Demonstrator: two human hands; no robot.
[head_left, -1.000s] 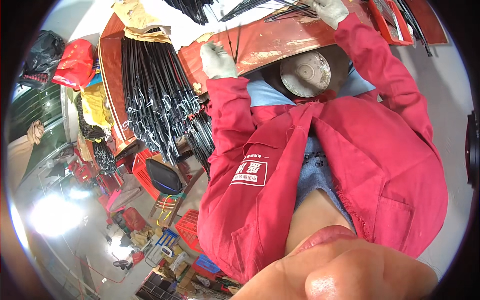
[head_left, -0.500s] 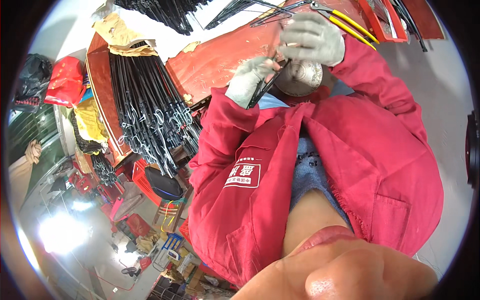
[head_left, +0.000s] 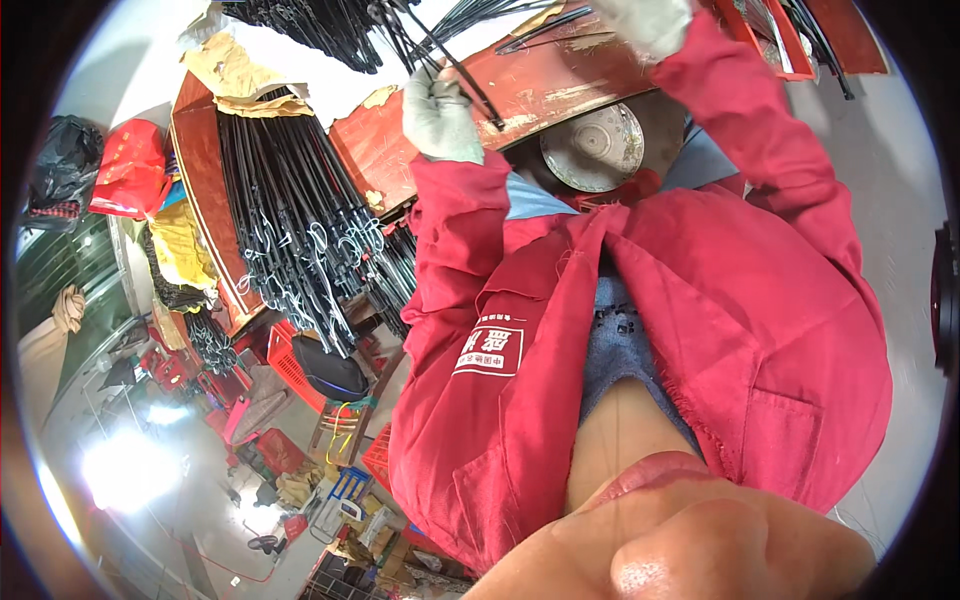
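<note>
My left hand, in a pale work glove, is closed around thin black rods that resemble umbrella ribs. It is raised over the near edge of the red table, beside a dark bundle of similar rods on white sheeting. At the top edge, my right hand, gloved too, is smeared by motion. Its fingers run out of view, so what it holds, if anything, is hidden. More loose black rods lie on the table between the two hands.
At left, a large bundle of black rods with pale strings hangs over the table edge, brown paper on top. A round metal dish sits below the table edge. A red bin stands at far right, and red crates at lower left.
My hands, close together above the dish before, have moved apart: the left forward and leftward with black rods, the right up to the top edge. The yellow-handled pliers are out of sight.
</note>
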